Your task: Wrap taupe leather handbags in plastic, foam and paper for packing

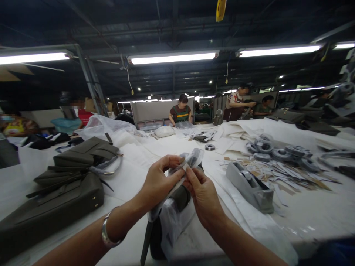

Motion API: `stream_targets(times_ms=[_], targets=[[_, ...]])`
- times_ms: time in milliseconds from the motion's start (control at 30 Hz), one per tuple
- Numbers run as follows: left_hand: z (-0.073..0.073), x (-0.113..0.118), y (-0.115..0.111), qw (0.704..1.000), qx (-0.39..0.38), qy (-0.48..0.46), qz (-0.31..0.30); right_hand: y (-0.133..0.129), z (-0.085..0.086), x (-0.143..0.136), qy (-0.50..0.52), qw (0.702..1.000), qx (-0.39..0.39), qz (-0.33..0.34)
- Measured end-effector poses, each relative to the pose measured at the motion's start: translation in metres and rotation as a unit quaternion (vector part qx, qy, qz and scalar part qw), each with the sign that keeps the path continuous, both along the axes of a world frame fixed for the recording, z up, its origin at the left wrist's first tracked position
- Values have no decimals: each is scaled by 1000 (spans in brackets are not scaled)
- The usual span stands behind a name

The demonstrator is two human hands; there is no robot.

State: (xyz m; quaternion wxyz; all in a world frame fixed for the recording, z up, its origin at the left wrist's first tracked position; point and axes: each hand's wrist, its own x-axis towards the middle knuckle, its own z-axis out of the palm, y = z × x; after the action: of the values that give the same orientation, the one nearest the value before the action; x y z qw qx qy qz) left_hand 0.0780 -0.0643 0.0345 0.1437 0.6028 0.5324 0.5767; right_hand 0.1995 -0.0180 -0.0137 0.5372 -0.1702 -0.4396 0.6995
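Both hands meet above a dark olive bag (pixel 157 236) that stands near the table's front edge, partly covered by thin translucent wrapping (pixel 173 218). My left hand (pixel 161 179), with a silver bangle on its wrist, pinches a wrapped strip that looks like the bag's handle (pixel 196 157). My right hand (pixel 202 190) has its thumb and fingers closed on the same wrapped piece from the right. A small pale piece shows between the fingertips. The fingers partly hide what they hold.
Olive bags (pixel 83 177) are stacked at the left. A grey tape dispenser (pixel 249 186) stands on the right, before paper strips (pixel 288 173) and coiled wrapped straps (pixel 263 146). White sheets (pixel 249 129) lie behind. Several people work across the table.
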Motion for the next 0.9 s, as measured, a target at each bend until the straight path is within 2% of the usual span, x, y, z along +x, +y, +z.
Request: stream_targets(times_ms=[100, 300, 433, 567, 700, 900], targets=[[-2, 1, -1, 999, 18, 28, 28, 1, -3, -7, -6, 999, 8, -35], [-1, 2, -6, 999, 20, 40, 13, 1, -4, -10, -23, 998, 22, -51], [-1, -1, -6, 989, 51, 118, 68, 0, -5, -9, -27, 998, 11, -64], [-4, -3, -7, 962, 86, 235, 113, 1, -5, -8, -14, 999, -5, -51], [-2, -6, -13, 934, 79, 340, 76, 1, -5, -5, 16, 1000, -11, -20], [1, -10, -20, 847, 49, 526, 60, -2, -3, -2, 21, 999, -20, 23]])
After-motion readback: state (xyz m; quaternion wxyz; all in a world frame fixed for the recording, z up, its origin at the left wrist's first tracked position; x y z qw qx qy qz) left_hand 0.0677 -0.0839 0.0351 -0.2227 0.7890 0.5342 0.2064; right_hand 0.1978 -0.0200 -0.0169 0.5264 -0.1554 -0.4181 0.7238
